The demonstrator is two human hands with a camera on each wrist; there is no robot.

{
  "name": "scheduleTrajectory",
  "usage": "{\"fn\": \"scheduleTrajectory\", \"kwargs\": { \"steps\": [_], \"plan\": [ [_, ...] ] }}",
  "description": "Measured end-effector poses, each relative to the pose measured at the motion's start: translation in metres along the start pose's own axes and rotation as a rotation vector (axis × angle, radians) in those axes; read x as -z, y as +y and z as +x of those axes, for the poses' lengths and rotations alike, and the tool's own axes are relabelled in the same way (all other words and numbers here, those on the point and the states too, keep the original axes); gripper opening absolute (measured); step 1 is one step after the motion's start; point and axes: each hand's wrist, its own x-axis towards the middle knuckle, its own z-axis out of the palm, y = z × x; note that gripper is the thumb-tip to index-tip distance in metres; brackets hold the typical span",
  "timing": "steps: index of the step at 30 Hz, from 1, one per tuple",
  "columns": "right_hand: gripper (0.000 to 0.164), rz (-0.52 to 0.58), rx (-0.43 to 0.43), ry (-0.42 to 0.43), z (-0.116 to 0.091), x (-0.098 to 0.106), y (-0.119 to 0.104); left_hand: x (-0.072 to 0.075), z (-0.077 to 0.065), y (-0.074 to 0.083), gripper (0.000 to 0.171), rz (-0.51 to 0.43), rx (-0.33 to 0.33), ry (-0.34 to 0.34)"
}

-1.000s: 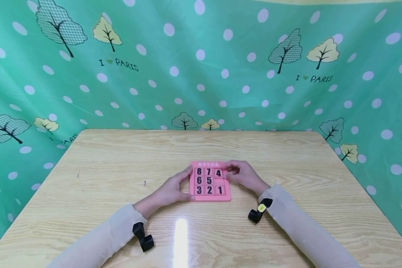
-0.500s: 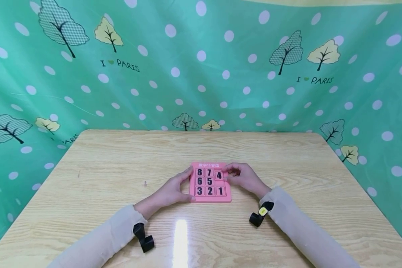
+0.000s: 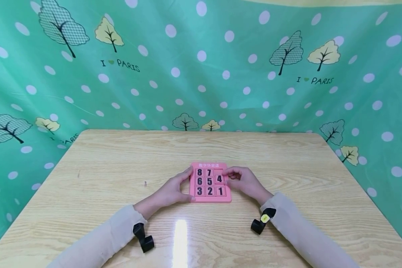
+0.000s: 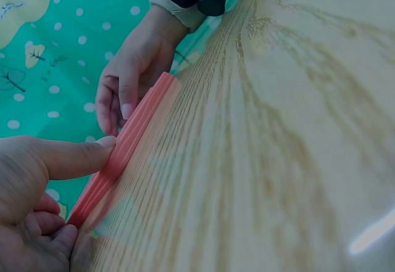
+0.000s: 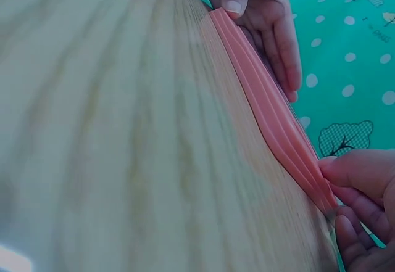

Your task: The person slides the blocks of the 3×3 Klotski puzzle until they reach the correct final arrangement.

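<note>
A pink sliding number puzzle (image 3: 210, 199) lies flat on the table, its black-numbered tiles set in rows inside a raised frame. My left hand (image 3: 169, 191) holds the frame's left side, thumb at the near left corner and fingers at the far left one. At the right side, the thumb and index finger of my right hand (image 3: 246, 181) pinch the 4 tile (image 3: 219, 179). That tile sits beside the 5, with a gap above it in the top right. Both wrist views show the puzzle edge-on, so its numbers are hidden there.
The wooden table (image 3: 120, 156) extends around the puzzle on all sides. Behind it hangs a green dotted curtain (image 3: 201, 70) printed with trees. A bright reflection lies on the tabletop nearer the front.
The 4 tile has slid toward the near side, from the top right spot down beside the 5. My right hand has moved with it; my left hand stays put.
</note>
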Motion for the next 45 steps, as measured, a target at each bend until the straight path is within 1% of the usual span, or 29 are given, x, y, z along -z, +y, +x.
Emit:
{"fn": "scheduleTrajectory", "kwargs": {
  "steps": [10, 15, 18, 20, 25, 30, 32, 34, 40, 45],
  "plan": [
    [0.026, 0.010, 0.002, 0.004, -0.005, -0.003, 0.001, 0.000, 0.000, -0.001, 0.098, 0.000, -0.008, 0.004],
    [0.027, -0.006, 0.024, 0.010, -0.009, -0.005, 0.000, 0.001, -0.002, 0.000, 0.099, -0.005, -0.007, 0.003],
    [0.027, -0.018, 0.033, 0.012, -0.012, -0.006, -0.006, 0.002, -0.002, 0.002, 0.099, -0.023, -0.003, 0.001],
    [0.027, -0.021, 0.038, 0.010, -0.015, -0.005, -0.014, 0.001, -0.002, 0.004, 0.100, -0.028, -0.003, 0.002],
    [0.027, -0.028, 0.054, -0.002, -0.022, -0.003, -0.031, 0.001, -0.003, 0.008, 0.099, -0.009, 0.000, 0.006],
    [0.026, -0.039, 0.064, 0.006, -0.013, -0.003, -0.016, 0.002, -0.006, 0.019, 0.095, -0.025, 0.006, 0.003],
    [0.027, -0.033, 0.062, 0.016, -0.008, -0.004, -0.009, 0.002, -0.007, 0.022, 0.095, -0.031, 0.002, 0.003],
    [0.026, -0.034, 0.059, 0.025, -0.003, -0.004, -0.007, 0.002, -0.007, 0.020, 0.095, -0.022, -0.002, 0.001],
    [0.026, -0.053, 0.072, 0.025, 0.009, -0.010, -0.012, 0.002, -0.001, 0.003, 0.099, -0.008, -0.011, -0.010],
    [0.025, -0.065, 0.063, 0.028, 0.019, -0.015, -0.016, 0.001, 0.001, -0.001, 0.099, -0.011, -0.024, -0.014]
  ]
}}
